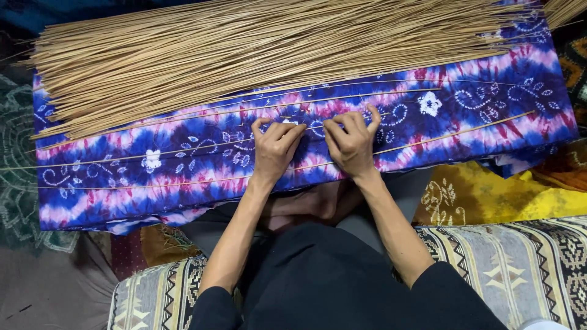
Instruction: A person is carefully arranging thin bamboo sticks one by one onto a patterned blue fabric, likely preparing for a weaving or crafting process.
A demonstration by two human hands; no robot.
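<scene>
at the far left a dark green patterned cloth (15, 183) is lying on the floor, partly tucked under the edge of a blue, purple and pink tie-dyed cloth (122, 183) that is stretching across most of the view. a big bundle of thin tan sticks (244, 55) is lying along the far side of this cloth, its ends fanning out toward the left. several single sticks are lying apart from the bundle across the near part of the cloth, running slightly uphill from left to right. near the middle, the left hand (276, 150) is resting on the tie-dyed cloth with its fingers curled in and pressing down, pinching at one thin stick (202, 148) that is passing under its fingertips; the grip looks narrow, though the stick is too thin to tell exactly how it is being held. just beside it, nearly touching, the right hand (351, 143) is doing the same, fingers bent close together with the little finger lifting off to the side, its tips sitting on the same line of stick. both forearms are coming up from dark sleeves at the bottom. to the right, under the cloth's near edge, a yellow patterned cloth (489, 195) is showing, and below it a striped woven cushion (520, 269) is lying beside the person.
</scene>
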